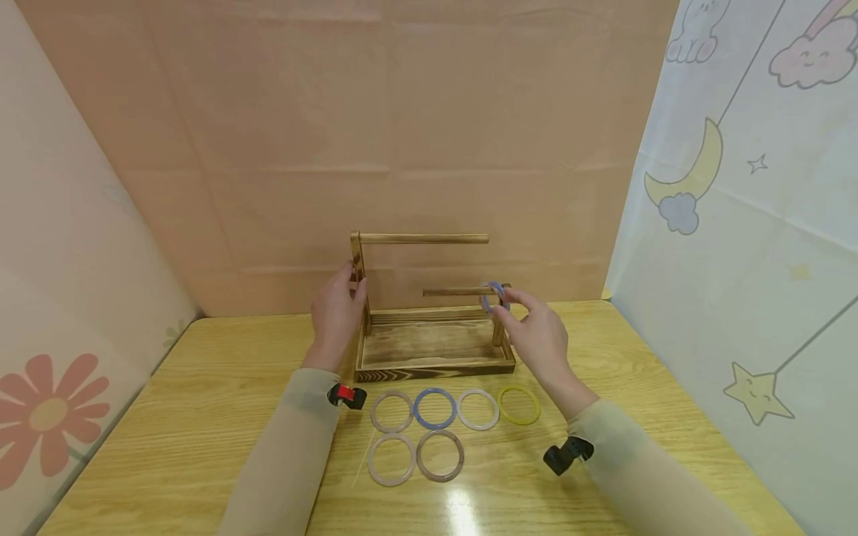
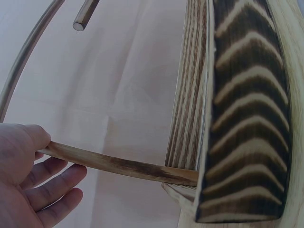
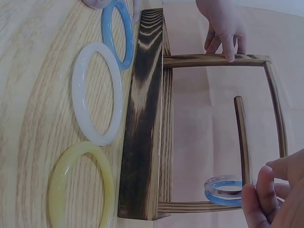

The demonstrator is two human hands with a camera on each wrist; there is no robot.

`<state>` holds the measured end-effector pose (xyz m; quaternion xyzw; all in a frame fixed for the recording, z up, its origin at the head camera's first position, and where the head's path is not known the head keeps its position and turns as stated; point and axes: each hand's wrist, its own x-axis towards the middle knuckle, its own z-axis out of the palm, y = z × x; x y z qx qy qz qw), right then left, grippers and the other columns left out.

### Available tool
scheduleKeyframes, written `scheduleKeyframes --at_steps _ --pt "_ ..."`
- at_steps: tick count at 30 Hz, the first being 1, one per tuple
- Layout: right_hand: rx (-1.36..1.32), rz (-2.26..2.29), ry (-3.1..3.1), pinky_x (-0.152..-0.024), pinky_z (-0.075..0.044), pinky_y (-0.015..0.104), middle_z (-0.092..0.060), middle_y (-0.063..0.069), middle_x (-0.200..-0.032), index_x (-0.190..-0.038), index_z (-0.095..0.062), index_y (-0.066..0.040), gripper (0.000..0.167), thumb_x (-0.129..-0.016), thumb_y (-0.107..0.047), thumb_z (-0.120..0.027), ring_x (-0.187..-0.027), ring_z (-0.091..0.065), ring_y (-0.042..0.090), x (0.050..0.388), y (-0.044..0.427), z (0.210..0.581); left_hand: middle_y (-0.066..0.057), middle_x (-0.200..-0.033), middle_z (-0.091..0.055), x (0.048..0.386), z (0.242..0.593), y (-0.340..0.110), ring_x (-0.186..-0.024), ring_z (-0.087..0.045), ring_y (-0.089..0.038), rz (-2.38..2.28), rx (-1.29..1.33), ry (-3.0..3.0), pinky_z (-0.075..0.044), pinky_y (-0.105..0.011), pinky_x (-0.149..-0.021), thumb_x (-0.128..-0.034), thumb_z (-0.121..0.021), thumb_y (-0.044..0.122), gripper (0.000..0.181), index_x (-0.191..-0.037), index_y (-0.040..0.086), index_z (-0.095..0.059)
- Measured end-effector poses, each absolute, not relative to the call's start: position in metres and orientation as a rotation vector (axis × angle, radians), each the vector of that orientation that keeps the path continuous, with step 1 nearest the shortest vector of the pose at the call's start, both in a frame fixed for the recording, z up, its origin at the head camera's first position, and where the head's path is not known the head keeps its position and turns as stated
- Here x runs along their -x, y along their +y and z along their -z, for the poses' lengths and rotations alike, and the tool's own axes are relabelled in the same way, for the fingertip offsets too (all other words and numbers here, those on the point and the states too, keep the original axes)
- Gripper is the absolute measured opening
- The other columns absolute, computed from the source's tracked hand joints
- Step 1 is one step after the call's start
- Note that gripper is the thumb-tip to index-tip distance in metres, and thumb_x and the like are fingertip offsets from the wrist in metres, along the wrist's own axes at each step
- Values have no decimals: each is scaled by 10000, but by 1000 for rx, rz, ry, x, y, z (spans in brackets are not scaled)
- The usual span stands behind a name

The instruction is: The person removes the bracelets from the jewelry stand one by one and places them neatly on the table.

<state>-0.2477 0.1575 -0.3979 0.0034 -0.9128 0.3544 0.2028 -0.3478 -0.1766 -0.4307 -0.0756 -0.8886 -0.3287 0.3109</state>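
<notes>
A wooden bangle rack [image 1: 436, 370] with a tray base and two horizontal rods stands on the table. My left hand [image 1: 337, 311] holds its tall left post [image 2: 118, 166], thumb on one side and fingers on the other. At the short right post, a blue bangle [image 3: 222, 198] and a translucent bangle [image 3: 213, 182] hang on the lower rod [image 3: 242, 137]. My right hand [image 1: 538, 331] pinches at these bangles beside the post. Its fingertips partly hide them, so which one it grips is unclear. The upper rod [image 1: 425, 239] carries no bangle.
In front of the rack lie several bangles in two rows, among them a blue one [image 1: 435, 409], a white one [image 1: 478, 409], a yellow one [image 1: 519, 405] and a brownish one [image 1: 440, 455]. A thin pale strip [image 1: 363, 460] lies beside them. A cloth backdrop [image 1: 429, 149] hangs behind.
</notes>
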Motion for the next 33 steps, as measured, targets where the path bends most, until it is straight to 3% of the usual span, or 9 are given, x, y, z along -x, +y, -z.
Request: scheduleKeyframes --at_steps 4,9,12,19,33 --pt "-6 -977 -2547 -405 -303 279 -774 74 -778 -1464 -715 -118 435 -1078 -315 -755 -460 -583 160 251 157 399 -196 -1221 -782 348 431 -177 -944 -804 -365 867 201 -2341 -609 -578 -711 -1105 -710 225 363 -1391 4 -675" --pt "-31 -959 -2528 -408 -267 272 -813 150 -1137 -1448 -735 -129 428 -1063 -311 -778 -420 -449 154 254 155 401 -194 -1216 -783 349 431 -177 -941 -803 -365 859 205 -2335 -609 -578 -713 -1103 -715 223 356 -1382 6 -678" --pt "-34 -955 -2518 -409 -255 275 -793 147 -1254 -1442 -744 -139 434 -1052 -323 -793 -410 -417 152 255 153 402 -194 -1221 -781 348 431 -177 -942 -803 -366 858 209 -2333 -609 -579 -713 -1103 -716 225 358 -1382 5 -679" --pt "-7 -915 -2534 -441 -280 297 -799 91 -1254 -1415 -757 -136 406 -1050 -312 -790 -450 -471 152 259 149 405 -198 -1228 -778 347 431 -176 -950 -800 -368 848 205 -2342 -605 -586 -716 -1118 -688 246 373 -1395 -3 -667" --pt "-59 -797 -2551 -447 -285 304 -826 34 -1135 -1429 -711 -118 409 -1075 -317 -756 -423 -410 150 263 151 412 -192 -1213 -781 339 430 -173 -943 -802 -362 844 197 -2331 -613 -574 -711 -1116 -694 247 367 -1389 3 -673"
